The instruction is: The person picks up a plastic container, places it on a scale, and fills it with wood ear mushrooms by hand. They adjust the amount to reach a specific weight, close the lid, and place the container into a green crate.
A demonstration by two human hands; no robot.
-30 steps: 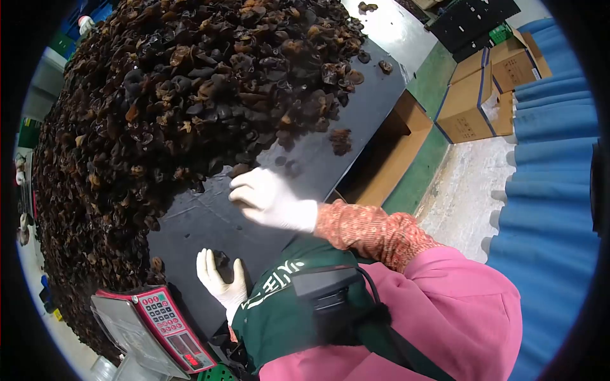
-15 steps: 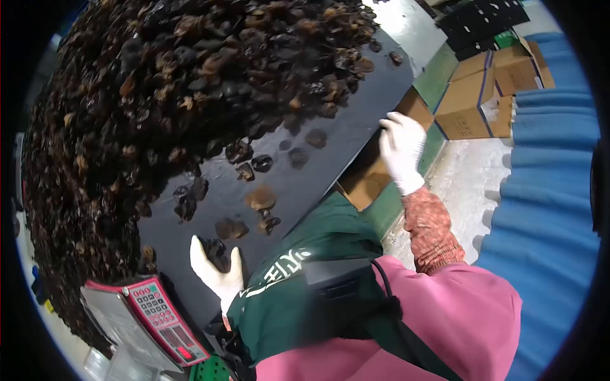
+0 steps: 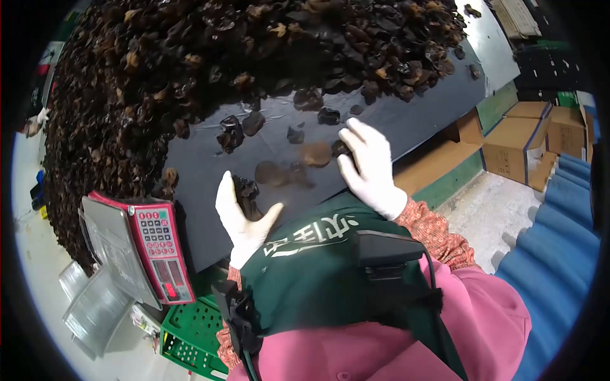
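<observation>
A large heap of wet, dark brown wood ear mushrooms (image 3: 254, 57) covers the far and left parts of a dark tabletop (image 3: 210, 235). My left hand (image 3: 244, 225), in a white glove, rests near the front edge, thumb and fingers spread. A dark wood ear piece (image 3: 246, 193) lies in the gap between them; whether it is gripped does not show. My right hand (image 3: 372, 168), also gloved, is over the table with its thumb apart from its fingers. Near its fingertips is a small dark piece (image 3: 340, 149). Several loose pieces lie between heap and hands, including a brown one (image 3: 316, 153).
A red digital scale (image 3: 159, 241) with a metal pan stands at the left, above a green plastic basket (image 3: 194, 324). Clear plastic containers (image 3: 98, 311) are beside it. An open cardboard box (image 3: 438, 165) sits under the table edge; more boxes (image 3: 518, 143) stand right.
My right hand has come from the table's right edge, above the box, in over the tabletop towards my left hand. The left hand stays spread beside a dark piece. The view has turned.
</observation>
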